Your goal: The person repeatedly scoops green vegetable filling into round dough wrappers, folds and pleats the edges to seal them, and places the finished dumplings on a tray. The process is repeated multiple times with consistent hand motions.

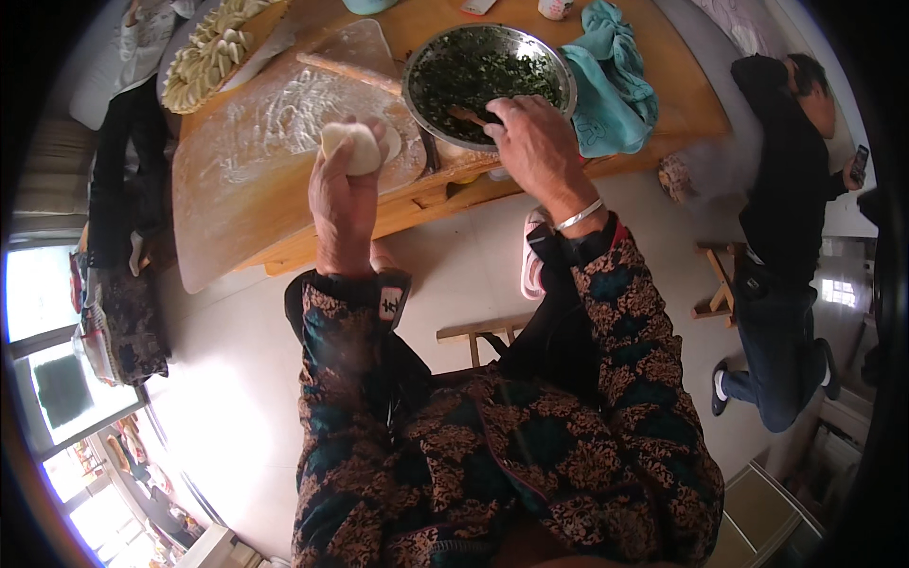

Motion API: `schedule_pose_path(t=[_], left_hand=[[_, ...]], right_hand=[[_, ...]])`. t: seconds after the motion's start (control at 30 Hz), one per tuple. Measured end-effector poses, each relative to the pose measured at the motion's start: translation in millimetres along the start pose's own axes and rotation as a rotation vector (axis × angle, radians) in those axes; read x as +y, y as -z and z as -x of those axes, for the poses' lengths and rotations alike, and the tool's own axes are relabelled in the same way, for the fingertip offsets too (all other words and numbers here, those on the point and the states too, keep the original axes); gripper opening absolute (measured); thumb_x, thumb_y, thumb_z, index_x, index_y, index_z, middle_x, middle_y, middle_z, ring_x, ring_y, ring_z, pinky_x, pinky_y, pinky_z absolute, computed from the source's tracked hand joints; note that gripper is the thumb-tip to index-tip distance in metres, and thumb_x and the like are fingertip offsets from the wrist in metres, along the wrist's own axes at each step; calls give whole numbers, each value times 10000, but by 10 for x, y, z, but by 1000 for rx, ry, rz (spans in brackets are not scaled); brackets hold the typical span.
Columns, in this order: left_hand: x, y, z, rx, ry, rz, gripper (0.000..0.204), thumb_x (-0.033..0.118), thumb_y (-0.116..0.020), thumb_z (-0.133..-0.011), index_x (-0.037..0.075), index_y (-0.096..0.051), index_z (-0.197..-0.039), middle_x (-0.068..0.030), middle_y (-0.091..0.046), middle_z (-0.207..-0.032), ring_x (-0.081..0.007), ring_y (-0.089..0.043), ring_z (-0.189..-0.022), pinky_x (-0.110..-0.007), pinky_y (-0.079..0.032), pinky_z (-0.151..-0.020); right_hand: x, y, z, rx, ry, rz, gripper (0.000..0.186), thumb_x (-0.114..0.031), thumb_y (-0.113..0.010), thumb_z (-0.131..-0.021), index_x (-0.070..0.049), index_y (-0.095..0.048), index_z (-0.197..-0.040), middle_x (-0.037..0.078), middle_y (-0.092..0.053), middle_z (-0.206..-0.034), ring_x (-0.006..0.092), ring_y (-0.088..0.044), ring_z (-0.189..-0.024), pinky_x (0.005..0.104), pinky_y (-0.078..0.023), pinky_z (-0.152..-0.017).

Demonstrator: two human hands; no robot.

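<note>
As the left hand (343, 194) cups a dough wrapper (360, 154) and the right hand (540, 147) pinches a wooden utensil (463, 115) amid chopped greens (492, 76), overloading could split that wrapper!

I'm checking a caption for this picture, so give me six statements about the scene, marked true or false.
1. The left hand holds a piece of pale dough. True.
2. The right hand is empty. False: it holds a wooden utensil.
3. The rolling pin lies left of the metal bowl. True.
4. The bowl contains only flour. False: it holds chopped greens.
5. The teal cloth lies right of the bowl. True.
6. The dumplings are right of the bowl. False: they are to its left.
</note>
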State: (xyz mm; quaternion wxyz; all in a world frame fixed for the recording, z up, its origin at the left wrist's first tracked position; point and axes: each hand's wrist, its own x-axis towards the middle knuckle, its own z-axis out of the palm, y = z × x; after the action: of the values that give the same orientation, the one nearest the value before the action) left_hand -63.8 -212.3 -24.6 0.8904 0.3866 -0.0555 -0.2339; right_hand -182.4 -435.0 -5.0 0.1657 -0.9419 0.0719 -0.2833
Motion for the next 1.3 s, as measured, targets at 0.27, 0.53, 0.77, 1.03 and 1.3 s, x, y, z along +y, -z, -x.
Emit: schedule_pose_path(t=[0.27,0.53,0.77,1.03,1.3], left_hand=[[-218,-285,-489,-80,53,-97,408,98,-531,-986,-48,-439,-1355,-232,-606,-1211,-317,-646,-1077,-402,-562,-902],[-252,45,-567,-22,208,-76,396,140,-492,-991,-72,-476,-1325,-205,-660,-1110,-267,-668,-942,-336,-550,-781],[-200,-148,-394,-118,341,-218,347,190,-516,-1002,-56,-555,-1243,-177,-686,-1027,-224,-671,-906,-315,-533,-757],[-315,-286,-165,-167,468,-464,236,163,-500,-1039,19,-630,-1174,-86,-703,-999,-140,-662,-891,-263,-523,-759],[-277,-301,-155,-220,496,-467,232,153,-497,-1044,22,-630,-1181,-88,-698,-997,-138,-662,-901,-260,-530,-750]], right_hand=[[170,-208,-90,-295,-133,158,80,-91,-638,-831,-46,-697,-861,143,-694,-813,335,-654,-855,458,-529,-789],[213,246,-168,-268,-263,317,117,-99,-627,-864,-26,-644,-954,163,-677,-829,325,-673,-813,455,-539,-757],[213,421,-87,-218,-269,693,94,-127,-606,-877,-55,-667,-879,145,-683,-752,335,-687,-754,455,-537,-656],[161,321,-89,-413,-276,281,146,-162,-628,-904,-73,-697,-996,178,-691,-814,371,-667,-739,448,-520,-661],[97,358,-84,-144,-277,88,41,-106,-641,-884,-91,-670,-909,137,-640,-716,302,-634,-631,415,-503,-580]])
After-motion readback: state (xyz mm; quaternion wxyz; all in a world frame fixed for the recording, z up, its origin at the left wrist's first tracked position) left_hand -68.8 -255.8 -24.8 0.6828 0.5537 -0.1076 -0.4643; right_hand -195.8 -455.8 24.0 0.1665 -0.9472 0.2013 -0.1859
